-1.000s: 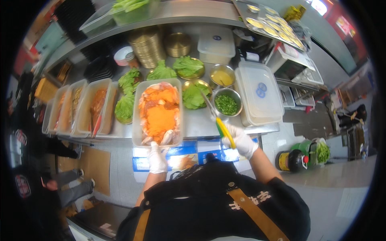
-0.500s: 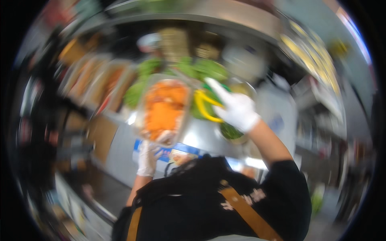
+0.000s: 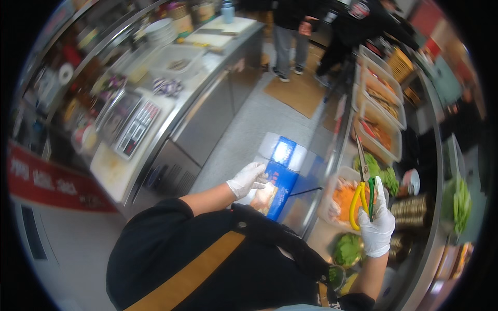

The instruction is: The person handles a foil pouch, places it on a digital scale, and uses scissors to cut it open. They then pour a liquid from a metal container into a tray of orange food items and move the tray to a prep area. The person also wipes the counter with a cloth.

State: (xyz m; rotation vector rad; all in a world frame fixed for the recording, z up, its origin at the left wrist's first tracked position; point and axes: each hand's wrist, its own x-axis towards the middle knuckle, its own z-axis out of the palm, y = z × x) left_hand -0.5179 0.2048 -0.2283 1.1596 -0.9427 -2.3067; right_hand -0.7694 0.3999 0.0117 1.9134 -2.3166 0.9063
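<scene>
My right hand (image 3: 377, 232), in a white glove, is shut on a pair of scissors (image 3: 364, 170) with one yellow and one green handle. The blades point away from me. Just beneath the scissors stands a clear tub (image 3: 325, 203) of orange minced-looking food with pale pieces at its edge. Also gloved in white, my left hand (image 3: 249, 180) is off to the left with its fingers loosely bent and nothing seen in it. Right beside it is a blue and white printed box (image 3: 285, 179), lower than the counter top.
Leafy greens (image 3: 348, 250) and stacked brown tins (image 3: 409, 213) flank the tub. Farther along this counter sit several food tubs (image 3: 375, 136). Across the aisle, another counter (image 3: 111, 173) bears a scale (image 3: 136, 127) and a cutting board (image 3: 238, 24). Two people (image 3: 293, 39) stand at the far end.
My view has swung left toward the aisle. The tub is now on the counter to the right, out of my left hand. The scissors are now clearly seen in my right hand.
</scene>
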